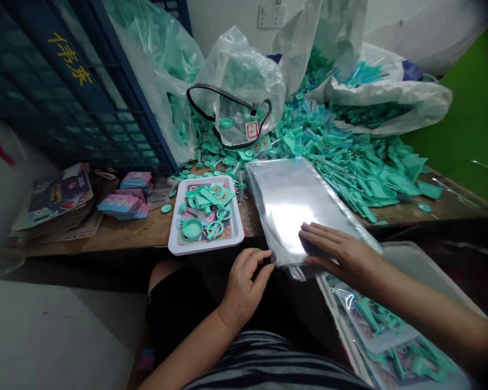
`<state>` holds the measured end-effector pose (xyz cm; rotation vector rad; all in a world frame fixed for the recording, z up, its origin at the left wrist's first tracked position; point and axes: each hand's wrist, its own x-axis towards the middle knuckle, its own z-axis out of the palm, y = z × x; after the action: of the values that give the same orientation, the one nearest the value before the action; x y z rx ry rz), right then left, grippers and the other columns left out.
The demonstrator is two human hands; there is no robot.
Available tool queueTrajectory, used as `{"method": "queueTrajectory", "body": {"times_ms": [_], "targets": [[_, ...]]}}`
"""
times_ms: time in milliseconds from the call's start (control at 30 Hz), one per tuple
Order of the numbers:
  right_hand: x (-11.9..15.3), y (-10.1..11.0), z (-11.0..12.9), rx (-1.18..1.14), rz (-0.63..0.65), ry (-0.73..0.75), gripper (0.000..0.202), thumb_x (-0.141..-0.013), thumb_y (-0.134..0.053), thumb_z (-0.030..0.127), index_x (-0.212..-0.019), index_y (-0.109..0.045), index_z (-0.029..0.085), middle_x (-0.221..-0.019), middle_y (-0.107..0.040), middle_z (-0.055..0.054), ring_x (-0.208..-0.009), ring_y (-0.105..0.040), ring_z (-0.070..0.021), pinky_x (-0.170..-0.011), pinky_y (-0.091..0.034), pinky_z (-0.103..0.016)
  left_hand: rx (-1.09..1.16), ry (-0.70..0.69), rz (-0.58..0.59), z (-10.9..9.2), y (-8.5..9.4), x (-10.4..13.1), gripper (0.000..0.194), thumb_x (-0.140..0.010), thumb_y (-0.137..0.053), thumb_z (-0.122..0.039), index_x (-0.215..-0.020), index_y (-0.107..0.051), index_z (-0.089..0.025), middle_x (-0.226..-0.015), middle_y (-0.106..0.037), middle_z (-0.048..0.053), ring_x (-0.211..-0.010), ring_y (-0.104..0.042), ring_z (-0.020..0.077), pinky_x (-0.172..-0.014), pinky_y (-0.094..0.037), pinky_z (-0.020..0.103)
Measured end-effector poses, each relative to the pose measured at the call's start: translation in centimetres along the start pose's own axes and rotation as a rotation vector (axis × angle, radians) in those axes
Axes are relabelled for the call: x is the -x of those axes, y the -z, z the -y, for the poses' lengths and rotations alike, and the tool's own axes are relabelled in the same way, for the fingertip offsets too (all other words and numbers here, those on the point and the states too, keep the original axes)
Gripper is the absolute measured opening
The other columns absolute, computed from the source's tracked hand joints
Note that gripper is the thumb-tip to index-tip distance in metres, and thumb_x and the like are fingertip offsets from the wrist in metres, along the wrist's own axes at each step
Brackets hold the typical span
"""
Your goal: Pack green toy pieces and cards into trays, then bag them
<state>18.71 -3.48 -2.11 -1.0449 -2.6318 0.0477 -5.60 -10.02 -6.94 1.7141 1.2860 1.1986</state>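
A stack of clear plastic bags lies at the table's front edge, shining with reflected light. My right hand rests flat on it, fingers stretched out. At the stack's near left corner is my left hand, thumb and fingertips close to the corner; whether they pinch the plastic is too small to tell. Left of the stack, a white tray holds a teal round sieve, teal scissors-like pieces and other small teal parts on a printed card.
Teal plastic parts are heaped behind and right, below open bags. Pink-blue packets, printed cards and a blue crate are left. A box with packed trays stands lower right.
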Motion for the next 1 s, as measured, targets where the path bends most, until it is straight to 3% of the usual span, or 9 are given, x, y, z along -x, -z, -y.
{"method": "queueTrajectory", "body": {"times_ms": [167, 533, 767, 1000], "targets": [[0.5, -0.4, -0.1, 0.003, 0.016, 0.008, 0.056, -0.085, -0.059, 0.038, -0.135, -0.048, 0.015, -0.138, -0.049, -0.015, -0.129, -0.043, -0.0287, -0.104, -0.041, -0.047, 0.044, 0.075, 0.003, -0.3, -0.3, -0.1, 0.020, -0.087, -0.054, -0.028, -0.105, -0.059, -0.021, -0.099, -0.058, 0.003, -0.091, -0.055, 0.0132, -0.077, -0.047, 0.027], [0.0, 0.4, -0.5, -0.072, 0.023, 0.026, 0.047, -0.087, -0.056, 0.032, -0.132, -0.052, 0.017, -0.136, -0.052, -0.013, -0.128, -0.045, -0.0268, -0.105, -0.042, -0.043, 0.115, 0.187, -0.015, -0.5, -0.7, -0.4, 0.027, -0.085, -0.056, -0.028, -0.112, -0.056, -0.022, -0.101, -0.057, 0.003, -0.086, -0.055, 0.0116, -0.072, -0.047, 0.025], [0.0, 0.5, -0.6, -0.063, 0.015, 0.041, 0.046, -0.088, -0.055, 0.032, -0.131, -0.053, 0.018, -0.135, -0.054, -0.012, -0.126, -0.048, -0.0268, -0.102, -0.045, -0.042, 0.129, 0.163, -0.016, -0.7, -0.5, -0.6, 0.029, -0.088, -0.052, -0.029, -0.116, -0.057, -0.024, -0.103, -0.058, 0.004, -0.091, -0.055, 0.0122, -0.073, -0.046, 0.024], [0.2, -0.3, -0.5, 0.002, -0.022, 0.032, 0.048, -0.086, -0.057, 0.035, -0.132, -0.051, 0.020, -0.134, -0.054, -0.011, -0.124, -0.050, -0.0278, -0.100, -0.046, -0.045, 0.072, 0.173, 0.025, -1.4, 0.1, -1.6, 0.028, -0.087, -0.051, -0.031, -0.110, -0.062, -0.020, -0.084, -0.057, 0.002, -0.070, -0.051, 0.0110, -0.067, -0.043, 0.026]]}}
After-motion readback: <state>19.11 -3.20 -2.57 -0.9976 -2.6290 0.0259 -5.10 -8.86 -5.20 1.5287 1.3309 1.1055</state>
